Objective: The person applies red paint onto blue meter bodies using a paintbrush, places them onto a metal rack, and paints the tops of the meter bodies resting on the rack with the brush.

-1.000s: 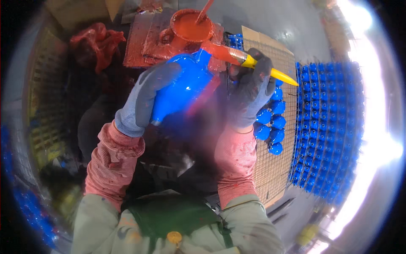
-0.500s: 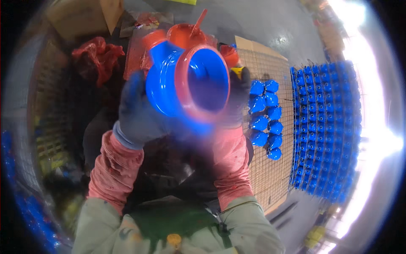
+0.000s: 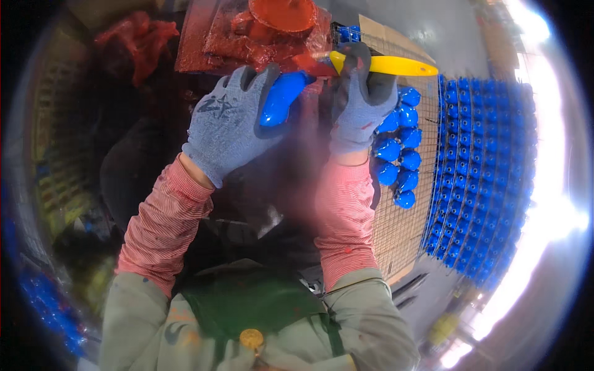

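My left hand (image 3: 229, 123), in a grey-blue glove, is closed around a glossy blue hollow fitting (image 3: 283, 99). Only part of the fitting shows beside the fingers; its openings are turned out of sight. In my right hand (image 3: 365, 108), also gloved, is a paintbrush (image 3: 405, 65) with a yellow handle pointing right. Its red-wet bristles point left, close to the far end of the fitting; I cannot tell whether they touch. Just beyond both hands stands a round red paint container (image 3: 284, 13) on a red-smeared surface (image 3: 204, 46).
Several blue fittings (image 3: 388, 149) lie on a wire rack over cardboard (image 3: 396, 241) to the right. Farther right, a large rack holds rows of blue pieces (image 3: 482, 167). A crumpled red plastic bag (image 3: 139, 43) lies at the far left.
The fitting has gone from close before the camera, its red-rimmed opening showing, down and away toward the paint container. The brush has swung into plain view in my right hand, which has moved slightly right.
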The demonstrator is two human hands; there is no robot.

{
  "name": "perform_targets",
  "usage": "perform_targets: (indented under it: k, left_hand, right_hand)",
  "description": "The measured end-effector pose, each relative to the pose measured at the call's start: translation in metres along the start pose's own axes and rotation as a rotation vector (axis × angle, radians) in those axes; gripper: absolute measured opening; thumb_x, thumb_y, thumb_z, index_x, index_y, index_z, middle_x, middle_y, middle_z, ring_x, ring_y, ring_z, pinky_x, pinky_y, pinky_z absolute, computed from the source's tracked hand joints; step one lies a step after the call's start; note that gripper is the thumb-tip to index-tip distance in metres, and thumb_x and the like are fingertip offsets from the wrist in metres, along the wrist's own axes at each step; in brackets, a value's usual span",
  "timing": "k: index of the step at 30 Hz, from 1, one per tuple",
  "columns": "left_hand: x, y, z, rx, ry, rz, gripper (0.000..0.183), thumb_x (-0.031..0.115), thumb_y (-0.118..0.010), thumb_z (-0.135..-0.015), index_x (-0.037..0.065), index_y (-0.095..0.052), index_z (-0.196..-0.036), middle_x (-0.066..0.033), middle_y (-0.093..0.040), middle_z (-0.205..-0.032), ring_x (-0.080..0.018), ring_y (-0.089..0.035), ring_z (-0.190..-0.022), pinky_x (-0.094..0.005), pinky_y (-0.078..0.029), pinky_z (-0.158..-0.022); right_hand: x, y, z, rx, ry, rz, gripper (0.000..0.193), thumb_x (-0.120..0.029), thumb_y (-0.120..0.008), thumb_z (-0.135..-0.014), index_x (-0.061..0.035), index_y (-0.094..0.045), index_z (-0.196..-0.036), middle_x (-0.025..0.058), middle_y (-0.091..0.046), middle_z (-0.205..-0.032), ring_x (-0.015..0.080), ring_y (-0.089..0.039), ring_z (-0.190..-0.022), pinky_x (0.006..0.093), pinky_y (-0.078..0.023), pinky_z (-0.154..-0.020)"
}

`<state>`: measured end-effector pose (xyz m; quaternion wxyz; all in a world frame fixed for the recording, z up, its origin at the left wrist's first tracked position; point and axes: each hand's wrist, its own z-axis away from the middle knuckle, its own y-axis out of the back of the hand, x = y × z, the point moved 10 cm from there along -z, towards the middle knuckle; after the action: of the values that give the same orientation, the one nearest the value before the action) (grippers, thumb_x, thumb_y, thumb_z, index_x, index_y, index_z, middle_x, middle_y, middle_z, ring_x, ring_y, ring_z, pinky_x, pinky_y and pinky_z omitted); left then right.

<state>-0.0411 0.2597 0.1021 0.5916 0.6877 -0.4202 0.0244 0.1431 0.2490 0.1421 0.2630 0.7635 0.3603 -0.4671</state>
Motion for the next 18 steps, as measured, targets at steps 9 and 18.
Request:
perform_targets:
  k: [9, 18]
  left_hand:
    - [-0.021, -0.010, -0.006, -0.215, 0.270, 0.807, 0.072, 0.033, -0.076, -0.081, 0.000, -0.050, -0.139, -0.0146, -0.064, -0.123, -0.0250, -0.065, -0.108, -0.0357, -0.051, -0.095]
    - [-0.035, -0.065, 0.027, -0.154, 0.626, 2.103, 0.066, 0.048, -0.049, -0.097, -0.002, -0.046, -0.140, -0.0210, -0.060, -0.131, -0.0355, -0.064, -0.112, -0.0515, -0.054, -0.095]
  right_hand:
    - [-0.024, 0.015, -0.006, -0.003, 0.153, 0.051, 0.020, -0.018, -0.070, -0.091, 0.0012, -0.065, -0.097, 0.0090, -0.066, -0.085, 0.0120, -0.056, -0.057, 0.0252, -0.046, -0.055]
    - [0.047, -0.003, 0.001, 0.066, -0.366, -0.874, 0.036, -0.043, -0.057, -0.099, -0.0087, -0.060, -0.110, 0.0087, -0.067, -0.101, 0.0166, -0.066, -0.074, 0.0332, -0.059, -0.065]
